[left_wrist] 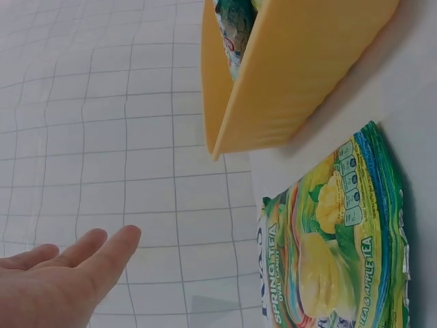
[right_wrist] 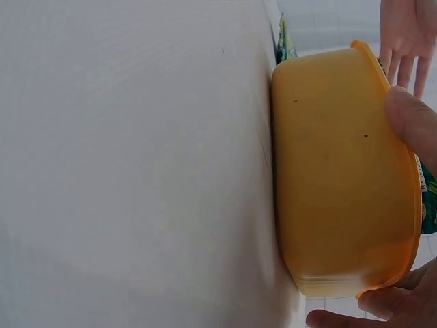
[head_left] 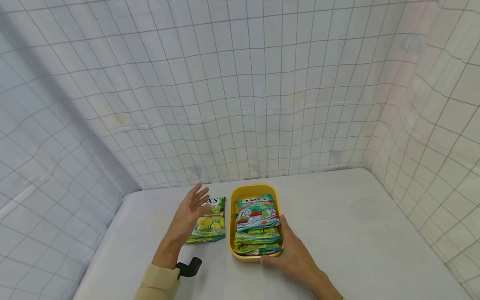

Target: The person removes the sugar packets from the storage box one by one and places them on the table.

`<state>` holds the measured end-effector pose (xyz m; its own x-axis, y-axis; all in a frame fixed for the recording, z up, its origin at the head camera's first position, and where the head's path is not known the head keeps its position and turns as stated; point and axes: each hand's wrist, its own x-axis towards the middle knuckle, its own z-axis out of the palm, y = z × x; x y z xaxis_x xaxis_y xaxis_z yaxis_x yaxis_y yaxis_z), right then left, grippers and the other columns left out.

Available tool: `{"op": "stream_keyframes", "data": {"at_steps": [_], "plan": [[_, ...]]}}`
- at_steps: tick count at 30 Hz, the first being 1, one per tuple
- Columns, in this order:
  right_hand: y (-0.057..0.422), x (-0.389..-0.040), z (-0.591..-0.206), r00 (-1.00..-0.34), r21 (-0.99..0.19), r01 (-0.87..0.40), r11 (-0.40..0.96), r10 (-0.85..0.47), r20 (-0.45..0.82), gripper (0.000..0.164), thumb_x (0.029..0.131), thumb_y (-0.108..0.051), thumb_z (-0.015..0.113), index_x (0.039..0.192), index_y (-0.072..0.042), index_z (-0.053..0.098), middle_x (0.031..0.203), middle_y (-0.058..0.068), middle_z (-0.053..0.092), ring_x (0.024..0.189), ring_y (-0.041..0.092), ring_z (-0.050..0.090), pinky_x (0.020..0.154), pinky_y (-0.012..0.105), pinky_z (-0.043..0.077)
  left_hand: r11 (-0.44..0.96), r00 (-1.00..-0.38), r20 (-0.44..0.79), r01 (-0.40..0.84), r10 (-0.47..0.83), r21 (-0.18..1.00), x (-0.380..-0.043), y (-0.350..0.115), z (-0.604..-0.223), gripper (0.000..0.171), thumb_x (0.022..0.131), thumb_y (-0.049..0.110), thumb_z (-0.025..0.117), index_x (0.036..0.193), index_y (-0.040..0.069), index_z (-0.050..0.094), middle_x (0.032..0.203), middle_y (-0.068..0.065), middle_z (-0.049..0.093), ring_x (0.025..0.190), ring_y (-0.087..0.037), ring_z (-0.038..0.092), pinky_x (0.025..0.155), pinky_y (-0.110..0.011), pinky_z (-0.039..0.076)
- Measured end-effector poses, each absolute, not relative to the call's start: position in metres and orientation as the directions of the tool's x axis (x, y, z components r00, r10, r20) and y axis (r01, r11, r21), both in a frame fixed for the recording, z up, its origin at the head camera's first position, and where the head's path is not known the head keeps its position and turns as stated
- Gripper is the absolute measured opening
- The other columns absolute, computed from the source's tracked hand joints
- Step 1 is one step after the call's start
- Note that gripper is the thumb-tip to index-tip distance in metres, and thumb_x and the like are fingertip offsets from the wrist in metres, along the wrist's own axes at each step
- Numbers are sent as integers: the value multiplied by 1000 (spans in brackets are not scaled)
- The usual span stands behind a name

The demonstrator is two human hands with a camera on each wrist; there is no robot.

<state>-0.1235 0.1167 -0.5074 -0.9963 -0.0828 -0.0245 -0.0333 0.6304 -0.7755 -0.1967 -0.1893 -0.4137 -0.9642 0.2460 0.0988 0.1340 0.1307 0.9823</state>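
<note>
A yellow plastic tub (head_left: 231, 225) stands on the table, holding several candy bags. On top lies a teal Fox's Mint Blossom candy bag (head_left: 258, 214), with green-yellow candy bags (head_left: 258, 236) showing beneath its near edge. My right hand (head_left: 296, 256) grips the tub's near right corner. Its thumb lies at the near rim; its fingers reach round the right side, as the right wrist view shows. My left hand (head_left: 189, 214) is raised, holding nothing, fingers extended. It partly covers a green-yellow Spring Tea candy bag (left_wrist: 328, 246) lying left of the tub.
The white table (head_left: 337, 233) extends to both sides of the tub. Behind it rises a white grid-patterned sheet (head_left: 240, 104), with similar sheets at left and right. A black strap piece (head_left: 190, 266) sits at my left wrist.
</note>
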Motion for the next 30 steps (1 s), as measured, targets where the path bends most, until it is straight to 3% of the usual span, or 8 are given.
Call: {"op": "stream_keyframes", "data": {"at_steps": [21,30], "plan": [[118,-124,-507,-996,-776,-54,628,-89,-3,135,68,-67,85,165,-10,10,166,14,24,147,37,33,113,56,35,136,-974,30,62,224,989,-202,-153,-418,86,98,20,69,163,9,14,164,-20,27,148,-41,30,115,-57,31],[117,-124,-507,-996,-786,-42,616,-89,-16,135,68,-66,85,165,-11,9,166,15,24,146,37,33,113,57,35,102,-967,0,27,254,994,-203,-140,-426,89,98,21,70,163,8,11,164,-22,24,148,-42,28,117,-58,28]]}}
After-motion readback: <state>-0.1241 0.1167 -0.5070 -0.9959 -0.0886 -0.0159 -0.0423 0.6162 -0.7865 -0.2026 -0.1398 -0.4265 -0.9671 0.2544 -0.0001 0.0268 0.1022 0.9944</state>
